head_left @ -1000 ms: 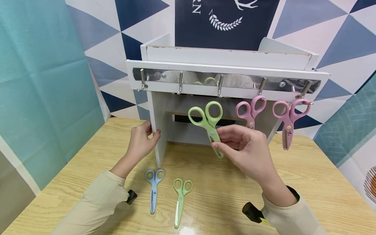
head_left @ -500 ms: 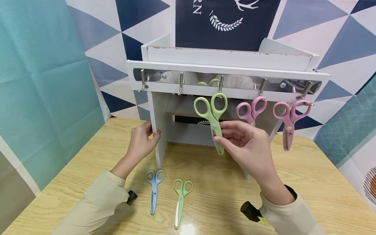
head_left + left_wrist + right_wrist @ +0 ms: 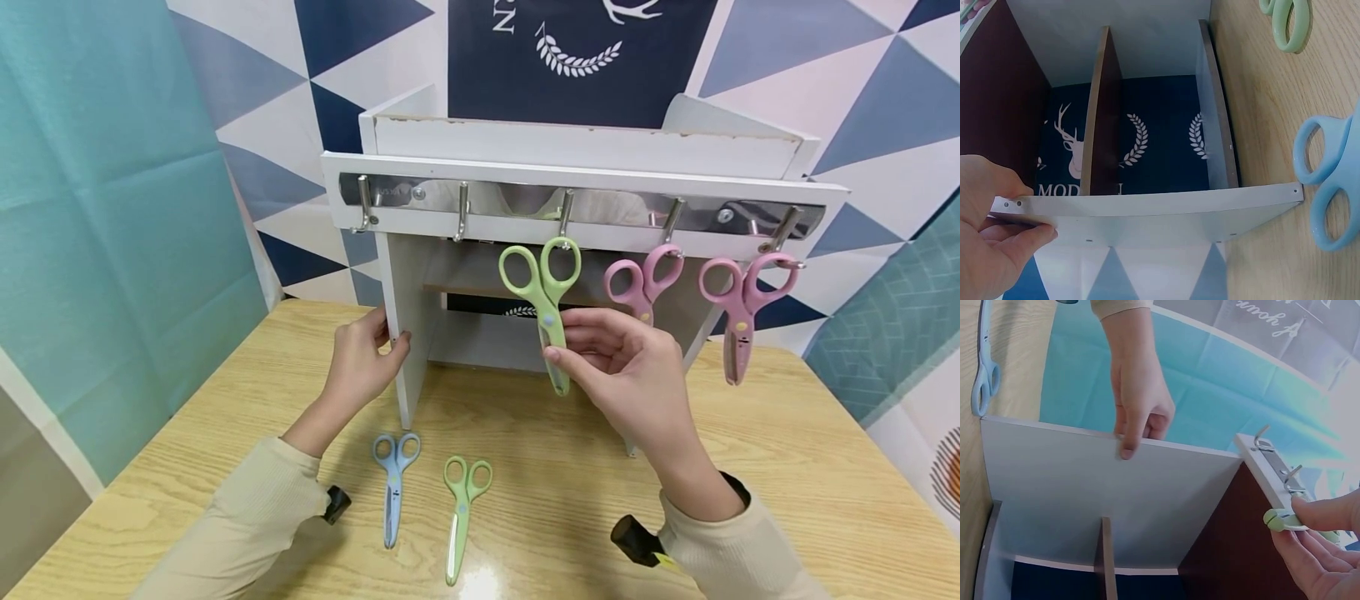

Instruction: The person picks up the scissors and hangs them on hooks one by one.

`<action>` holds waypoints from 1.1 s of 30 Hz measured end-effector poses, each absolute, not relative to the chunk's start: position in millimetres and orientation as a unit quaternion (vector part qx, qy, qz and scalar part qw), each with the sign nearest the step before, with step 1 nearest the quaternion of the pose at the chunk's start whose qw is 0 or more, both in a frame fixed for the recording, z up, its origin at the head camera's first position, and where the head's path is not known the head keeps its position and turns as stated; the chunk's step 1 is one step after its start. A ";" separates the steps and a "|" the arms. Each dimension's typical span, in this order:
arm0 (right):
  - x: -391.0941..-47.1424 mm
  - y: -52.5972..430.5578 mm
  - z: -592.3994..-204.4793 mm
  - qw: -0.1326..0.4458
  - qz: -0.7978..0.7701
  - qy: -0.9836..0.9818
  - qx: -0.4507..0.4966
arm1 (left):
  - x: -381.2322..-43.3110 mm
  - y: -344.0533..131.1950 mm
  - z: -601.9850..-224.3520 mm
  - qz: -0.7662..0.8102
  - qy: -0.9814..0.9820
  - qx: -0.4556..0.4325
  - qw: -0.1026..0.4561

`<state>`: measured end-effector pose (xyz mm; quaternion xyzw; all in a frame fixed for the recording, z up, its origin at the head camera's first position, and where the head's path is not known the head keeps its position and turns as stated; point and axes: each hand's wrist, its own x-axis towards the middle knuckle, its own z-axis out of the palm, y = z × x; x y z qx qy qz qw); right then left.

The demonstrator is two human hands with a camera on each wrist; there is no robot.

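My right hand (image 3: 630, 367) pinches the blades of green scissors (image 3: 551, 321) between thumb and fingers, handles upward. Their right finger loop overlaps the tip of the middle hook (image 3: 566, 218) on the metal hook rail (image 3: 510, 200). With thumb and fingers on either side, my left hand (image 3: 363, 354) grips the front edge of the shelf unit's left side panel (image 3: 1147, 203). Two pink scissors (image 3: 738, 312) hang by their loops from the two rightmost hooks. On the table lie blue scissors (image 3: 392, 487) and a second pair of green scissors (image 3: 461, 517).
The white shelf unit (image 3: 585, 150) stands on the wooden table (image 3: 300, 550), its hook rail across the upper front. The two leftmost hooks (image 3: 462, 212) carry nothing. A patterned cloth (image 3: 262, 75) hangs behind, and a teal cloth (image 3: 105, 208) hangs at the left.
The green scissors in my right hand have risen and shifted right, bringing a loop to the middle hook; over the last half second they barely move. My left hand stays on the panel.
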<state>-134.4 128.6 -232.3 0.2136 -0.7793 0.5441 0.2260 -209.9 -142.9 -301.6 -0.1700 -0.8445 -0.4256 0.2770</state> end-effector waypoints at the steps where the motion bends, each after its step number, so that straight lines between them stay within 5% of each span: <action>1: -134.7 128.4 -233.1 0.225 0.545 -0.779 0.212 | -210.0 -142.9 -301.8 -0.425 -0.844 -0.171 0.278; 12: -139.8 128.5 -250.1 0.216 0.530 -0.793 0.211 | -211.5 -143.7 -303.6 -0.426 -0.843 -0.171 0.279; 33: -155.1 129.9 -307.5 0.098 0.491 -0.844 0.195 | -210.3 -142.8 -301.2 -0.430 -0.844 -0.169 0.273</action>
